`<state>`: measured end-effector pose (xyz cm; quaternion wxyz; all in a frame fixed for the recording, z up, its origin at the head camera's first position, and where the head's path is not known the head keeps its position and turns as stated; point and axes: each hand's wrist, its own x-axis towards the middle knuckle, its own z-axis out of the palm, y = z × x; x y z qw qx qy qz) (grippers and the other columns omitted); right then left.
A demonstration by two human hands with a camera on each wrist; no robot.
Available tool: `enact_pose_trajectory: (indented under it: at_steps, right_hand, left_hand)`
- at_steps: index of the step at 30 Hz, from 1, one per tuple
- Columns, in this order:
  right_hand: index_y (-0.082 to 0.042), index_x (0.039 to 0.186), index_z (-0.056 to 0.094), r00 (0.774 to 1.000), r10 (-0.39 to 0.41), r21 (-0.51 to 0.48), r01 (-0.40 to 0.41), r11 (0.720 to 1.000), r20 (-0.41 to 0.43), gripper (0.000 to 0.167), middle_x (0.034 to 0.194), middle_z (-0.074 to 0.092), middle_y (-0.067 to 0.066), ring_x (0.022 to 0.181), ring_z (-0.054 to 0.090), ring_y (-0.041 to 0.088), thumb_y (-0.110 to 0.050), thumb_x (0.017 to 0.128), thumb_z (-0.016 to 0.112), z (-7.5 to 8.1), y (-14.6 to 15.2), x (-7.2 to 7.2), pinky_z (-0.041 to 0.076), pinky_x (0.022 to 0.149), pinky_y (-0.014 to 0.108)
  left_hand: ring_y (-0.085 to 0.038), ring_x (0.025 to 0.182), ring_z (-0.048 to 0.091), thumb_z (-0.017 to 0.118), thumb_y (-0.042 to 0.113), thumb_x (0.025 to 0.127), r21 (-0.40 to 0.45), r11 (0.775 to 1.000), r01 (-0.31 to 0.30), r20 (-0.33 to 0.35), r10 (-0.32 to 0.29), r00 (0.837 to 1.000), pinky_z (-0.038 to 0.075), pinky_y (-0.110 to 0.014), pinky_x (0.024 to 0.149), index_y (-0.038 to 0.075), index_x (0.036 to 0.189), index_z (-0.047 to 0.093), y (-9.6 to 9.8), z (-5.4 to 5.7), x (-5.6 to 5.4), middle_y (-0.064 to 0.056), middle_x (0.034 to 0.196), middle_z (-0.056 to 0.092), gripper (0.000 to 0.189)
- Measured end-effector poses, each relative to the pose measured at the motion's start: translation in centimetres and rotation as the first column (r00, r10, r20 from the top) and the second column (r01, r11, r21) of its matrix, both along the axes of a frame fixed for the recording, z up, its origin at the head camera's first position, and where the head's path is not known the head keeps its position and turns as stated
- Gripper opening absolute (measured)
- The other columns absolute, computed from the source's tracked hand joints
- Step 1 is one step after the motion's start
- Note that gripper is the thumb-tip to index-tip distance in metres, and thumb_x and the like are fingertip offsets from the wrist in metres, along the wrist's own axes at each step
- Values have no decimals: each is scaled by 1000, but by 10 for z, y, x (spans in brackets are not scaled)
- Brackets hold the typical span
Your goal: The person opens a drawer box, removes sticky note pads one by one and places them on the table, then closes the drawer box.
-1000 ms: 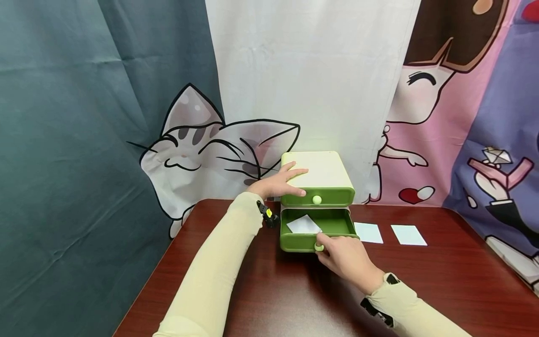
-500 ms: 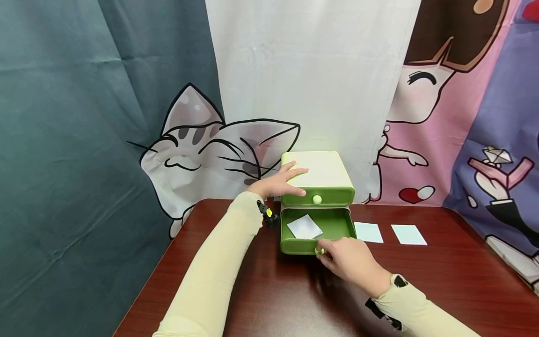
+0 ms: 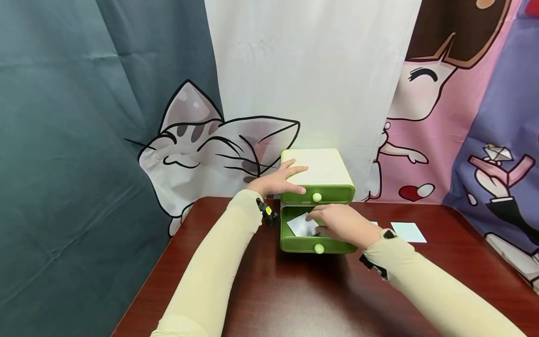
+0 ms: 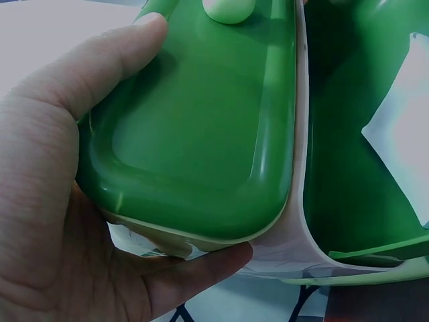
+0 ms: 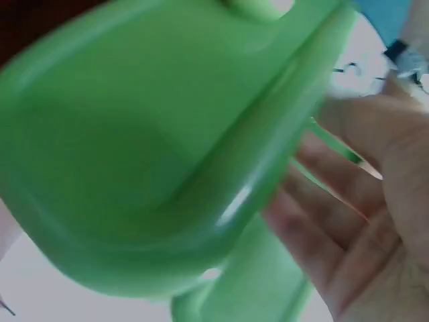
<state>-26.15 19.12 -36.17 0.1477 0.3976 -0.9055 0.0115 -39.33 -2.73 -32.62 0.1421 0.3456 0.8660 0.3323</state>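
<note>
A small cabinet (image 3: 316, 168) with a cream top has two green drawers. Its upper drawer (image 3: 290, 195) is closed, while the lower drawer (image 3: 294, 244) is pulled out. My left hand (image 3: 278, 182) rests with spread fingers on the cabinet's top left corner; the left wrist view has its thumb (image 4: 127, 54) along the upper drawer's front edge and one finger against the side. My right hand (image 3: 341, 222) reaches over the lower drawer's front, fingers loosely bent by the white square paper (image 3: 301, 225) inside. In the right wrist view the fingers (image 5: 322, 208) pass behind the drawer front.
To the cabinet's right, a pale square sheet (image 3: 408, 232) lies on the dark red table (image 3: 286, 299). Another sheet is mostly hidden behind my right hand. A printed cloth (image 3: 316, 84) with cartoon figures hangs behind the table.
The lower drawer slid slightly further out. My right hand then let go of its round knob and moved up and over the front to the paper. My left hand stayed on the cabinet.
</note>
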Motion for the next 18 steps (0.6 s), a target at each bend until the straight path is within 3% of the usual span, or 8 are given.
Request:
enact_pose_trajectory:
  at_steps: [4,9,15,18]
  right_hand:
    - [-9,120,73,993,77,177,-91,980,84,41,115,73,2,107,68,17,-3,79,80,-6,-2,-24,55,90,36]
    - [-6,131,65,992,105,363,-122,924,67,52,128,68,5,117,64,20,-4,81,78,-17,-6,-44,50,99,35]
    - [-10,131,63,990,144,471,-130,872,8,48,132,65,2,120,62,16,2,85,69,-25,-10,-48,48,101,33]
    - [-13,123,67,985,167,469,-128,874,-42,41,124,69,-3,113,64,12,3,86,68,-26,-11,-47,50,97,30]
  left_hand:
    - [-28,155,3,75,46,89,7,1000,2,-1,-2,1000,24,-52,118,37,159,33,0,2,0,5,170,-6,82]
    - [-28,155,1,75,45,89,11,1000,6,-9,-6,1000,23,-53,118,37,159,34,2,1,-1,4,170,-7,81]
    - [-27,155,-1,75,45,90,6,1000,8,-13,-8,1000,22,-52,119,35,159,34,2,1,-2,3,170,-7,81]
    - [-27,155,-1,75,45,90,5,1000,6,-12,-6,1000,23,-51,119,35,159,34,2,0,-2,3,170,-7,81]
